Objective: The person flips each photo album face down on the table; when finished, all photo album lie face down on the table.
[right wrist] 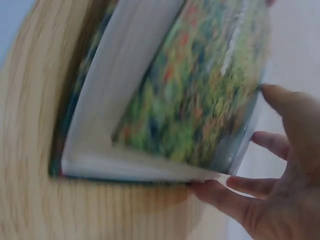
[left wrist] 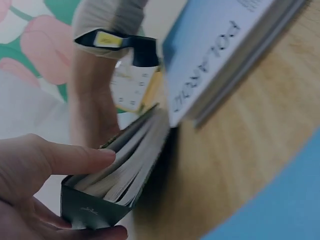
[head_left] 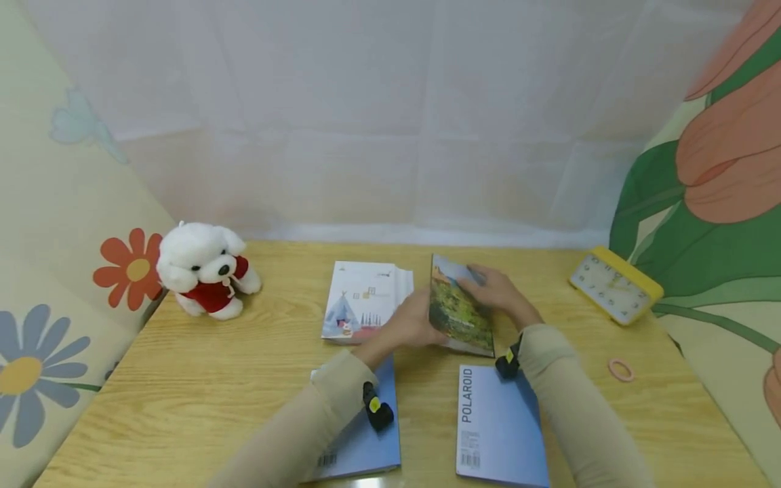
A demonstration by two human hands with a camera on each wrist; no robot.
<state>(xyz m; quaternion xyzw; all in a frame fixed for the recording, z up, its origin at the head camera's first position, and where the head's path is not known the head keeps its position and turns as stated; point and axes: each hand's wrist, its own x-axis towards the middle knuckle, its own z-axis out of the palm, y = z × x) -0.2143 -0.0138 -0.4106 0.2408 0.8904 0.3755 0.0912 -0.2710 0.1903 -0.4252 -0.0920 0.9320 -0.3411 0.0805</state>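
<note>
A thick hardcover book [head_left: 460, 308] with a green garden picture on its cover stands tilted above the table between both hands. My left hand [head_left: 415, 322] grips its near left side; in the left wrist view the thumb lies over the page edges and fingers pass under the dark spine [left wrist: 92, 210]. My right hand [head_left: 495, 291] holds the book's far right side. In the right wrist view the cover [right wrist: 200, 90] is lifted partly off the pale pages [right wrist: 110, 120], blurred, with the right thumb and fingers [right wrist: 285, 100] at the edge.
A white book stack [head_left: 360, 298] lies left of the hands. Blue POLAROID books lie under the right wrist [head_left: 500, 427] and left forearm [head_left: 381, 447]. A plush dog [head_left: 210, 271] sits far left. A yellow clock [head_left: 616, 285] and pink ring [head_left: 621, 370] are on the right.
</note>
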